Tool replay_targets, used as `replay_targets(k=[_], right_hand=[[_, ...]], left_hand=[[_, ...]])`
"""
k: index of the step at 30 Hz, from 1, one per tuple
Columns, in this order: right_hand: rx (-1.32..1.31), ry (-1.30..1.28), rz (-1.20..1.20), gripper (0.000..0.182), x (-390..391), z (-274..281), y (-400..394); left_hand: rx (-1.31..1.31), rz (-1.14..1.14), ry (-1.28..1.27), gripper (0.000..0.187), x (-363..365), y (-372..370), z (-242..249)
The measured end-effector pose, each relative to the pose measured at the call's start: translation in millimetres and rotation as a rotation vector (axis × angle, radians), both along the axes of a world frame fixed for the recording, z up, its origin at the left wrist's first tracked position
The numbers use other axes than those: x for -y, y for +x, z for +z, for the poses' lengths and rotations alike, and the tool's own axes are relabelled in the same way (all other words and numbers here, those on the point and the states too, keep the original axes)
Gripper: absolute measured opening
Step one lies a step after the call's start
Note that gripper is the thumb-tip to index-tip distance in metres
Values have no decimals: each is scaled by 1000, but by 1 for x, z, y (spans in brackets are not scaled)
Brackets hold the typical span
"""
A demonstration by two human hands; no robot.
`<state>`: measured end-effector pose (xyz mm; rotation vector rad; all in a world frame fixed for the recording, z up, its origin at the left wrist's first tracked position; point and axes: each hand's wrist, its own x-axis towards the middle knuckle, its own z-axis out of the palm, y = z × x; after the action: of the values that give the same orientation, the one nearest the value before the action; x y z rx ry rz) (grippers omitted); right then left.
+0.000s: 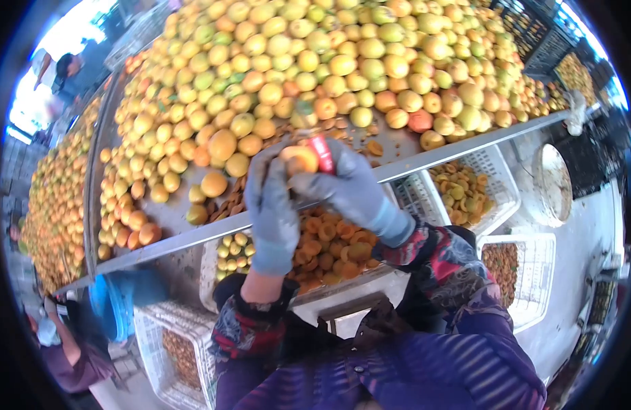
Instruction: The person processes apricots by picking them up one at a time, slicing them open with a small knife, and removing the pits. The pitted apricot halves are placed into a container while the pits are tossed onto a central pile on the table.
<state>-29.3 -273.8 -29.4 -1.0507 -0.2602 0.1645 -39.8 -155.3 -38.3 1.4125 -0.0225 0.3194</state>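
Both my hands wear grey-blue gloves and meet over the metal table's front rim. My left hand is closed around an orange apricot, which shows its flesh side toward me. My right hand is closed on a small red-handled tool pressed against the apricot; its working end is hidden. Behind my hands lies a big heap of yellow and orange apricots. Loose brown pits are scattered on the metal beside my left hand. Under my hands, a crate holds halved apricots.
White crates with apricot halves and pits stand below at the right. Another white crate and a blue bucket are at lower left. A white bucket stands right. Other people are at the left.
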Motion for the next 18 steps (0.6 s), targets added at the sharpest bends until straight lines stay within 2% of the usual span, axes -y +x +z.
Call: replay_targets(k=[2, 3, 5, 8, 9, 10, 12, 13, 15, 16, 18], right_hand=[[156, -203, -83, 32, 3, -14, 5], [158, -210, -107, 32, 7, -10, 3], [227, -414, -98, 32, 12, 3, -3], [239, -417, -82, 29, 14, 3, -4], [148, -282, -4, 26, 14, 3, -4], [147, -282, -8, 26, 15, 1, -3], [221, -320, -79, 27, 16, -5, 2], [222, -319, -84, 27, 16, -5, 0], [255, -624, -229, 30, 16, -1, -3], [256, -627, -228, 30, 18, 4, -4], [348, -824, -288, 33, 21, 13, -4]], left_hand=[[-30, -77, -165, 25, 3, -9, 19], [-124, -131, -202, 25, -3, -6, 19], [-102, -169, -319, 24, -3, -5, 14], [-111, -287, -497, 24, -6, -6, 9], [-98, -336, -580, 24, -6, -7, 8], [-100, -340, -579, 24, -2, -9, 10], [-258, -159, -543, 25, 6, -10, 18], [-258, -164, -541, 25, 4, -6, 10], [25, -10, -67, 29, -2, 5, -4], [25, -9, -70, 29, -4, 3, -2], [-70, -95, 87, 34, -9, -6, 11]])
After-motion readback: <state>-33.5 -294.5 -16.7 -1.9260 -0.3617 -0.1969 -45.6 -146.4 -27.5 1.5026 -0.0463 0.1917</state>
